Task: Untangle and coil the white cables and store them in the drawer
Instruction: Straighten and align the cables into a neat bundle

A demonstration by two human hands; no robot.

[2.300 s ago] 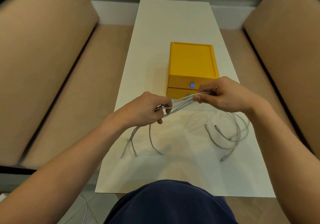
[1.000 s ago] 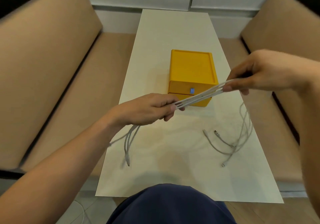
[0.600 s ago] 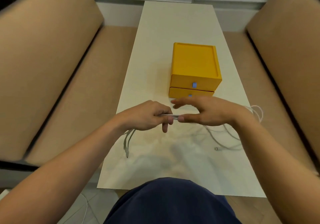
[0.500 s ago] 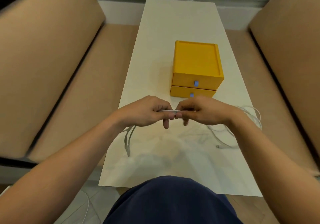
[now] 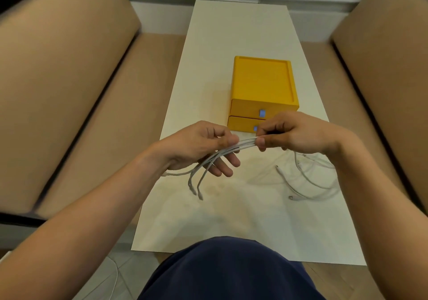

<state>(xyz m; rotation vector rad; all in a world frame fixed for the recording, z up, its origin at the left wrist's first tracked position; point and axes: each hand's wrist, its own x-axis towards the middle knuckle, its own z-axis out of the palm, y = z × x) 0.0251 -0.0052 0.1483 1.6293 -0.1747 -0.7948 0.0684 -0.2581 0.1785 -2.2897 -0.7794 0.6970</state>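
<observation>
Several white cables (image 5: 245, 144) run in a bundle between my two hands, just above the white table (image 5: 231, 216). My left hand (image 5: 201, 148) pinches the bundle with thumb and forefinger, its other fingers spread below. My right hand (image 5: 294, 133) pinches the same bundle a short way to the right. Loose cable ends (image 5: 194, 184) hang down from my left hand. The rest of the cables (image 5: 310, 179) lies in loops on the table under my right wrist. The yellow two-drawer box (image 5: 262, 91) stands just beyond my hands, both drawers closed.
Tan sofa cushions flank the narrow table on the left (image 5: 69, 91) and right (image 5: 382, 68). My dark blue lap (image 5: 229, 269) is at the table's near edge. Another white cable (image 5: 113, 276) lies on the floor at lower left.
My right hand pulled far right along the bundle, came back beside my left hand, and now has drawn a short way right again. The left hand kept its pinch.
</observation>
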